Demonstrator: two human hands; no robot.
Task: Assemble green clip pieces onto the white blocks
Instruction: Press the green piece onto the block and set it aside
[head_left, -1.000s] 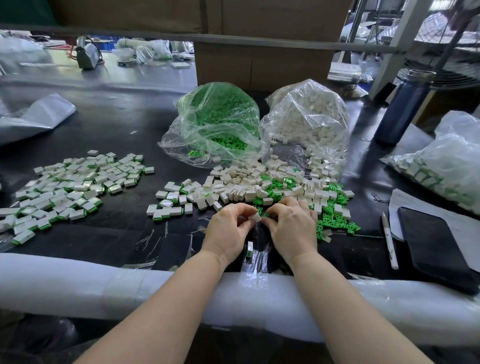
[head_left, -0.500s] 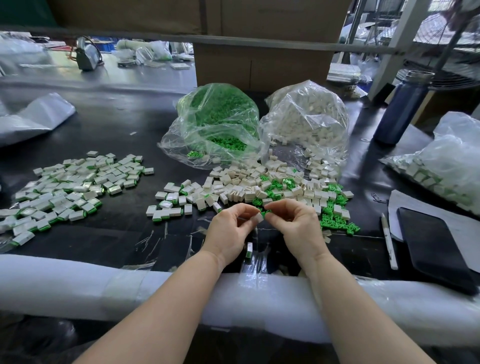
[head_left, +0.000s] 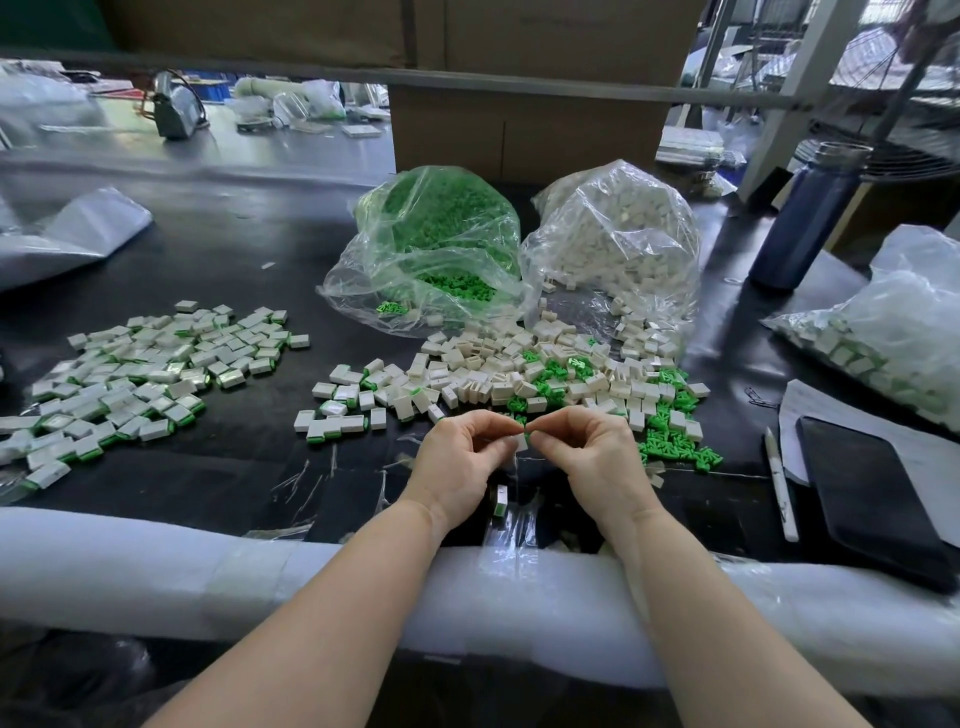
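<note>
Hiding most of a small white plastic block (head_left: 521, 442), the left hand (head_left: 462, 462) pinches it while the right hand (head_left: 597, 457) pinches a tiny green clip (head_left: 528, 427), barely visible, above the black surface (head_left: 234, 260).

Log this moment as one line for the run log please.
left hand: pinches small white plastic block | right hand: pinches small green plastic clip at the block | step: fitting clip | finished pile: left

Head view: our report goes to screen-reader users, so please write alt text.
Both hands, left hand and right hand, pinch a white block between them over a black table. Behind lie loose blocks, a green clip bag and a finished pile.
</note>
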